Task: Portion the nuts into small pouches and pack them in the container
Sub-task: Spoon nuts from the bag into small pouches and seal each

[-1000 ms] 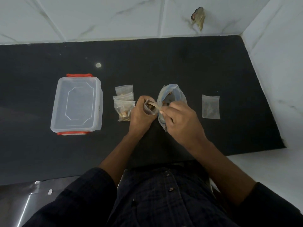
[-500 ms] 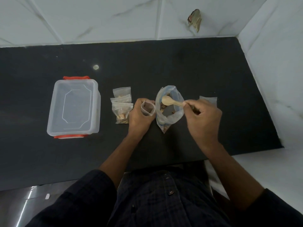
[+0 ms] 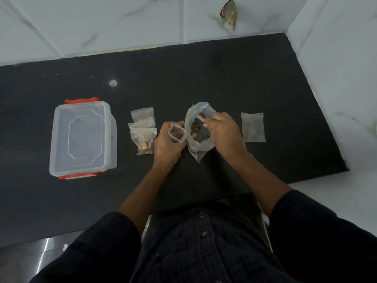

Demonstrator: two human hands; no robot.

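Observation:
My left hand (image 3: 166,144) grips a small clear pouch (image 3: 176,135), its mouth held open and upward, with a few nuts inside. Right beside it stands the big clear bag of nuts (image 3: 199,132), open at the top. My right hand (image 3: 223,131) holds a small wooden spoon (image 3: 201,117) whose bowl dips into the big bag; my fingers hide most of the handle. Three filled pouches (image 3: 143,132) lie stacked left of my left hand. Farther left sits the clear lidded container (image 3: 82,136) with red clips.
A flat pouch (image 3: 253,127) lies on the black counter (image 3: 224,78) right of my right hand. White tiled walls close the back and right side. The counter's front edge runs just before my body.
My right hand carried the spoon from the small pouch over to the big bag and lowered it inside. My left hand kept holding the pouch in place.

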